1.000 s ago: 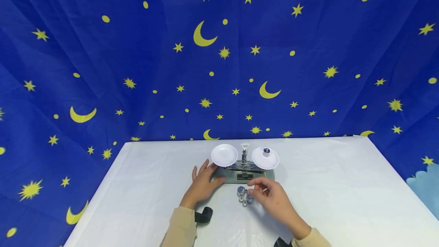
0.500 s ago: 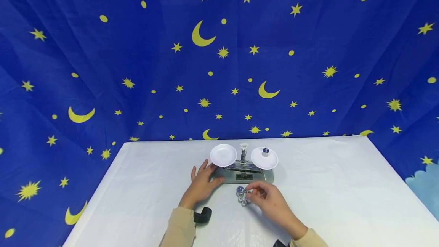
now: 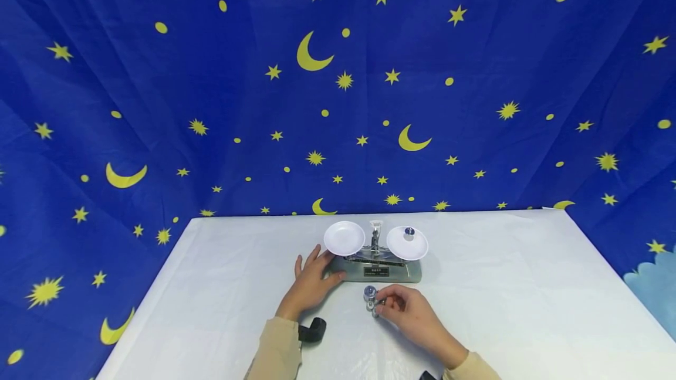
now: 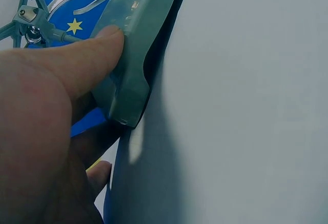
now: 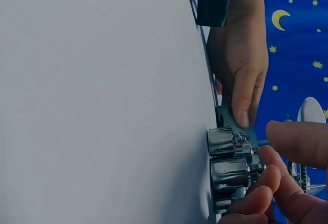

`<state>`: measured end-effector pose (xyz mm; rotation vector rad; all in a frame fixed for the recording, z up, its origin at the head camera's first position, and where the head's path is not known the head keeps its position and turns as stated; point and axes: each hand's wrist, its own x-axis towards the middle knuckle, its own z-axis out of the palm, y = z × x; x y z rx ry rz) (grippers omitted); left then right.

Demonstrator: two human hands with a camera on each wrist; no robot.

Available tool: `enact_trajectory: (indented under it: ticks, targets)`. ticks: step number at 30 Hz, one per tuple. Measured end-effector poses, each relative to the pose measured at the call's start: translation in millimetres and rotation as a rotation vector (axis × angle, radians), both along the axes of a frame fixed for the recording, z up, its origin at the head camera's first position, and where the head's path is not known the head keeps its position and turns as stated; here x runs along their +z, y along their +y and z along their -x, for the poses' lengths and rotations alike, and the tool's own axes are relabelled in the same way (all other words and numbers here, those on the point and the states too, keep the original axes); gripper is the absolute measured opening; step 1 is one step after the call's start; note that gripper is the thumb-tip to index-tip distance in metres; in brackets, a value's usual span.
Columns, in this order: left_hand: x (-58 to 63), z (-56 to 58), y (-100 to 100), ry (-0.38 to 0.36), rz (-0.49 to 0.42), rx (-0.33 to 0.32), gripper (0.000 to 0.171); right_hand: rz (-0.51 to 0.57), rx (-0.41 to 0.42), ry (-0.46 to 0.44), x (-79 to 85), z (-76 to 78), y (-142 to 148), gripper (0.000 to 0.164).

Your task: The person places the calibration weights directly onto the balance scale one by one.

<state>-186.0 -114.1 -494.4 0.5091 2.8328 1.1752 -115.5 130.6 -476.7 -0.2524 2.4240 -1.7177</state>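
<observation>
- Head view: the left hand (image 3: pixel 311 281), fingers spread flat, is bracing the balance scale (image 3: pixel 376 263) at its 9 o'clock end.
- The right hand (image 3: pixel 406 308) is pinching one of the metal weights (image 3: pixel 371 299) clustered at the scale's 6 o'clock.
- One weight (image 3: pixel 409 233) is already sitting on the right pan (image 3: pixel 407 244); the left pan (image 3: pixel 344 237) is waiting, so the weighing looks barely begun.
- A white table (image 3: pixel 517 298) is standing before a starry blue backdrop (image 3: pixel 211 104).
</observation>
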Motion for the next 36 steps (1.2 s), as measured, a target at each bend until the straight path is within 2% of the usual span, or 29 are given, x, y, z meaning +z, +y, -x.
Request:
enact_trajectory:
  ticks: [10,23,36]
  targets:
    - [1.7,-0.4,0.2,0.004,0.002,0.000,0.064,-0.085,-0.026,0.027,-1.4,0.4,-1.7,0.015]
    - [2.4,-0.2,-0.2,0.005,-0.005,-0.007,0.063,-0.161,-0.109,0.038,-2.1,-0.3,-3.8,0.010]
    - [0.5,1.1,0.0,0.009,-0.009,-0.009,0.063,-0.182,-0.122,0.057,0.0,-2.2,-3.7,0.008]
